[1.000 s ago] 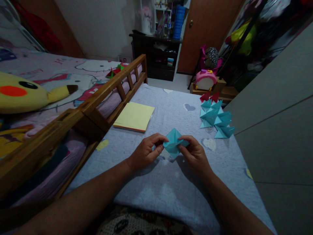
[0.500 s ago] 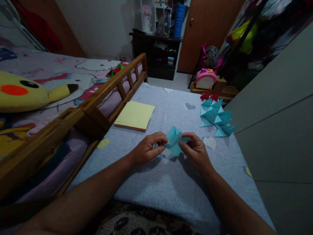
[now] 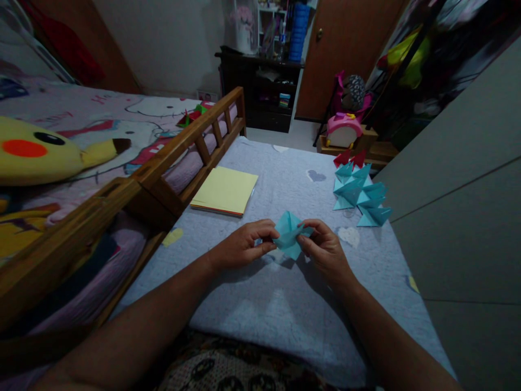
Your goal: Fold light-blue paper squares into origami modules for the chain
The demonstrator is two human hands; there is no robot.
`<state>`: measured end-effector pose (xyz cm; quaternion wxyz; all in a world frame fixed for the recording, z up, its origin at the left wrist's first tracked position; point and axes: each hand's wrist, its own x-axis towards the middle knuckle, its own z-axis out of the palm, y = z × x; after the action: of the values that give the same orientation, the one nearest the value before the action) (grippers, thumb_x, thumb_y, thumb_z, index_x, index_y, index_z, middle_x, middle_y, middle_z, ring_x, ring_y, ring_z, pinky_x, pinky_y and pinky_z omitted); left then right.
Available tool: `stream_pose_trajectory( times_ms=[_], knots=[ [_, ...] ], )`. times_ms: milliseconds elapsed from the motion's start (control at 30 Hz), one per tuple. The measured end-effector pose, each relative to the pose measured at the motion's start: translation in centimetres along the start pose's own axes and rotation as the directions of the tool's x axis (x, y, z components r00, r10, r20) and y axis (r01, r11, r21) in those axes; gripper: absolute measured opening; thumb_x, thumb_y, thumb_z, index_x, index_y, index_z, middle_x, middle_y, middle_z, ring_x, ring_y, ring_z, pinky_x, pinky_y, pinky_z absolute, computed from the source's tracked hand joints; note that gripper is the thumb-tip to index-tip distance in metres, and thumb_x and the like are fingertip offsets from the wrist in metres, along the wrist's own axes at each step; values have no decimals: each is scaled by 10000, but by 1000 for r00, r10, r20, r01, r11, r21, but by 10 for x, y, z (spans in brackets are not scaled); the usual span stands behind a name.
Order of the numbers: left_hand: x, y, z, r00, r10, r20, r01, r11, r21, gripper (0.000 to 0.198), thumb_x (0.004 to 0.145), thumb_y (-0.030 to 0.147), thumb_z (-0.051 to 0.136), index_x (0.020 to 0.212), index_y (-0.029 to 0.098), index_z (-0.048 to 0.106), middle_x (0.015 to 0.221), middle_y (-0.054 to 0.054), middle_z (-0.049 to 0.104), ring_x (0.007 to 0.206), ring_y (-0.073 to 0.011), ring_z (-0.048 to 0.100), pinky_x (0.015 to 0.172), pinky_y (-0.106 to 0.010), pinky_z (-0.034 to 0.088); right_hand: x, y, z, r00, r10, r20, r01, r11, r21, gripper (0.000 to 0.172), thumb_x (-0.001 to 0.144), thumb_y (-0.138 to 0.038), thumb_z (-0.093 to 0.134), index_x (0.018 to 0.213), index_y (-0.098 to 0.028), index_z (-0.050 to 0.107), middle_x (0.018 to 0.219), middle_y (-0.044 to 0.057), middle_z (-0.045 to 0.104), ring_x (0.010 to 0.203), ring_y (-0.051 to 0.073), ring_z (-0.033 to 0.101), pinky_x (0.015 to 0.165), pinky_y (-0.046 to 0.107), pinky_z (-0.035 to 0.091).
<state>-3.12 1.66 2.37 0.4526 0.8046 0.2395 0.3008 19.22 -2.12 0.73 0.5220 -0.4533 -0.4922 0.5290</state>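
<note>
A small folded piece of light blue paper [image 3: 288, 237] is held up between both hands, a little above the bedsheet. My left hand [image 3: 250, 244] pinches its left corner between thumb and fingers. On the right side, my right hand [image 3: 323, 247] grips the paper with thumb and index finger near a raised flap. A stack of square paper [image 3: 225, 190], yellow on top, lies on the sheet to the upper left. Several folded blue paper shapes [image 3: 352, 187] stand grouped at the right, with red folded pieces [image 3: 350, 158] behind them.
A wooden bed rail [image 3: 191, 141] runs along the left, with a yellow plush toy [image 3: 40, 152] and red-green folded paper [image 3: 192, 115] beyond it. A pale cabinet [image 3: 459, 190] borders the right side. A dark shelf [image 3: 258, 92] stands behind.
The blue paper has tilted slightly and its flap stands differently between the fingers. Both hands keep their hold and have barely moved.
</note>
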Motion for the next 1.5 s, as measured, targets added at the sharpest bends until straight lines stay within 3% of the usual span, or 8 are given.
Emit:
stream_pose_trajectory(
  times_ms=[200, 400, 600, 767, 1033, 1167, 1400, 1500],
  knots=[
    [1, -1, -1, 999, 16, 33, -16, 1000, -11, 114, 956, 213, 518, 942, 207, 632, 883, -27, 542, 815, -165, 546, 766, -305, 446, 0, 0, 0, 998, 7, 54, -9, 1000, 28, 248, 790, -357, 760, 970, -239, 637, 686, -51, 553, 549, 93, 449, 511, 221, 354],
    [0, -1, 1, 999, 27, -23, -28, 999, -19, 176, 973, 202, 490, 975, 222, 665, 921, -48, 578, 867, -186, 570, 787, -326, 456, 0, 1, 1, 998, -10, 57, 9, 1000, 24, 265, 777, -370, 770, 970, -238, 643, 709, -38, 574, 592, 110, 495, 551, 233, 394],
    [-2, -6, 15, 980, -141, -138, 105, 965, -239, 235, 904, 224, 630, 1132, 228, 572, 873, -7, 609, 755, -143, 577, 697, -281, 475, -2, 0, 3, 999, 19, 32, -20, 999, 30, 306, 725, -341, 798, 961, -234, 636, 711, -35, 615, 552, 107, 500, 511, 229, 394],
    [0, -10, 26, 932, -211, -293, 107, 936, -335, 295, 798, 209, 748, 990, 209, 524, 881, 10, 602, 743, -120, 591, 700, -261, 499, -2, -1, 4, 998, 61, 4, -61, 995, 75, 352, 693, -342, 817, 962, -235, 617, 694, -40, 619, 522, 106, 511, 484, 221, 385],
    [2, -4, 23, 926, 52, -375, -33, 998, 58, 40, 905, 190, 661, 872, 189, 638, 869, -20, 608, 822, -150, 590, 755, -301, 488, -2, -1, 7, 998, 19, -65, -14, 997, 77, 311, 721, -324, 797, 948, -238, 602, 691, -53, 594, 492, 85, 462, 460, 209, 336],
    [1, -1, 23, 922, 107, -373, -70, 991, 110, 27, 920, 175, 636, 914, 187, 659, 894, -33, 639, 838, -157, 612, 766, -311, 516, -2, -1, 8, 996, -1, -91, 6, 998, 60, 293, 720, -274, 778, 958, -239, 611, 706, -52, 602, 511, 85, 463, 472, 205, 337],
    [-2, -3, 26, 922, 211, -326, -155, 970, 190, 267, 833, 188, 749, 1077, 195, 641, 1026, -60, 667, 898, -171, 632, 698, -280, 549, -2, -1, 5, 993, -63, -99, 61, 998, -24, 259, 739, -234, 731, 972, -236, 619, 685, -59, 573, 527, 94, 441, 493, 214, 342],
    [-2, -5, 28, 915, 233, -330, -154, 956, 250, 233, 857, 180, 729, 1073, 197, 645, 1035, -65, 665, 913, -172, 636, 685, -274, 555, -3, -1, 5, 994, -57, -93, 55, 998, -23, 263, 747, -245, 736, 981, -238, 615, 699, -55, 579, 554, 103, 468, 518, 221, 366]
  ],
)
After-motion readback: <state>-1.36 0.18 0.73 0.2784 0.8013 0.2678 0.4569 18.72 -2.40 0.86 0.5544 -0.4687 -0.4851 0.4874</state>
